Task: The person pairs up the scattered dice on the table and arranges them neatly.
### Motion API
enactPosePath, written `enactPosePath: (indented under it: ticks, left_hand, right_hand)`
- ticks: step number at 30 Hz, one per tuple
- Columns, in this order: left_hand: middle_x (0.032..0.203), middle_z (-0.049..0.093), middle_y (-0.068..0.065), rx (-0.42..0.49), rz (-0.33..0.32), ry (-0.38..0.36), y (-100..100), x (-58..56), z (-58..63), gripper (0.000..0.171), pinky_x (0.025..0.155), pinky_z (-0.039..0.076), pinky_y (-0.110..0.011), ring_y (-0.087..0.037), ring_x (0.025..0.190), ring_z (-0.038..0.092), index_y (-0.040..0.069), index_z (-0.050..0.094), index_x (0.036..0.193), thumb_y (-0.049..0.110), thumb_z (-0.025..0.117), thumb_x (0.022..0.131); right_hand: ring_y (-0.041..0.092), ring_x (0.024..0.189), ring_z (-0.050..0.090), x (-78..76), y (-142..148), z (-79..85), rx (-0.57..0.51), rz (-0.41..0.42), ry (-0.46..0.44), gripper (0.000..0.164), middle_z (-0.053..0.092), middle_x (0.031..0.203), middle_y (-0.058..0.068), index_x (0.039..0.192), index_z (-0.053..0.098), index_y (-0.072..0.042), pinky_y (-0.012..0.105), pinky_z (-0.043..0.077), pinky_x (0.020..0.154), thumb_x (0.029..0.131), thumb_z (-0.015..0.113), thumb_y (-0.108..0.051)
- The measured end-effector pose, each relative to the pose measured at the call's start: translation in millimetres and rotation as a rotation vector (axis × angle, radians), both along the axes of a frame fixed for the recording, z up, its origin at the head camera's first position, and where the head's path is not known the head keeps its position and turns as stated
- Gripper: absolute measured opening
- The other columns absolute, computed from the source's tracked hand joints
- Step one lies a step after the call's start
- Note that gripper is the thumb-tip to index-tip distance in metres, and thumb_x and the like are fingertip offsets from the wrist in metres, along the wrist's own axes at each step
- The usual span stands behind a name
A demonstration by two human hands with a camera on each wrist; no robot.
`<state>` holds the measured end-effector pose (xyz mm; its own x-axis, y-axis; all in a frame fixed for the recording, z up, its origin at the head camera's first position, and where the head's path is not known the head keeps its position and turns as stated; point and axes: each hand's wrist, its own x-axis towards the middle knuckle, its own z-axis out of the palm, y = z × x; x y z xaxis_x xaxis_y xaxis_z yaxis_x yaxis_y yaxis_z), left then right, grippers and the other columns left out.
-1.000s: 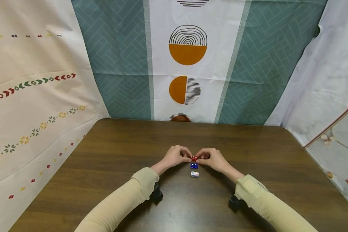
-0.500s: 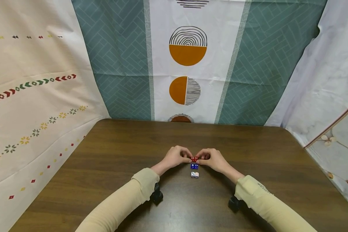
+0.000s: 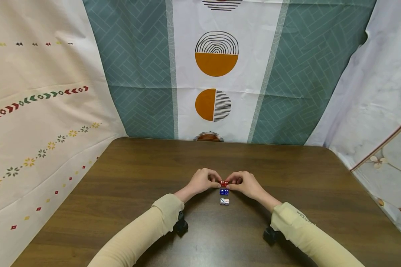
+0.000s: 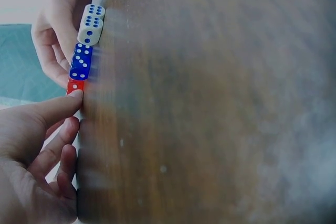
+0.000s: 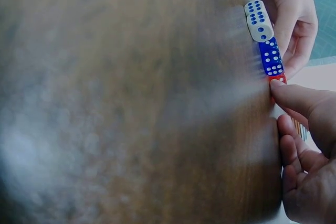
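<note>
Two hands meet at the centre of the head view, low on the brown table (image 3: pixel 127 178), and pinch the red dice (image 3: pixel 224 183) from either side: the left hand (image 3: pixel 203 181) comes in from the lower left of the frame, the right hand (image 3: pixel 245 183) from the lower right, each with fingers curled so the tips press on the red dice. Just below it in the frame sit the blue dice (image 3: pixel 224 191), and below those the white dice (image 3: pixel 224 201), each pair side by side (three short rows, one under another). From the left wrist view a fingertip (image 4: pixel 73 96) touches the red dice near the left edge, next to the blue and white ones. Patterned cloth (image 3: pixel 217 70) hangs behind the table.
</note>
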<state>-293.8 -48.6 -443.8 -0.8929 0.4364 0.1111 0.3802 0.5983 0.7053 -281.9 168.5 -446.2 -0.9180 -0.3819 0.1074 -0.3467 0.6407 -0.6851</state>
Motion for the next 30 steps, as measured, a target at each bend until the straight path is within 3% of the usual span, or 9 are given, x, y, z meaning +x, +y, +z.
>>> enactPosePath:
  ticks: [23, 30]
  left_hand:
    - [0.066, 0.058, 0.003, 0.005, 0.006, -0.001, -0.6, -0.6, -1.8, 0.010, 0.057, 0.035, -0.019, -0.006, 0.058, 0.046, 0.014, 0.078, 0.093, 0.018, 0.079, 0.084]
    - [0.070, 0.063, 0.001, 0.009, -0.026, -0.022, -4.9, -1.8, -1.7, 0.014, 0.058, 0.039, -0.020, -0.007, 0.061, 0.049, 0.012, 0.077, 0.098, 0.016, 0.078, 0.085]
  right_hand:
    - [0.012, 0.073, 0.051, -2.2, -0.3, -2.3, -0.004, 0.004, -0.003, 0.014, 0.063, 0.081, 0.000, 0.098, 0.076, -0.018, 0.023, 0.042, 0.065, 0.085, 0.078, -0.020]
    - [0.013, 0.076, 0.054, -0.6, 5.0, 0.5, 0.004, 0.030, -0.012, 0.022, 0.063, 0.084, 0.000, 0.106, 0.074, -0.015, 0.025, 0.045, 0.068, 0.085, 0.078, -0.018]
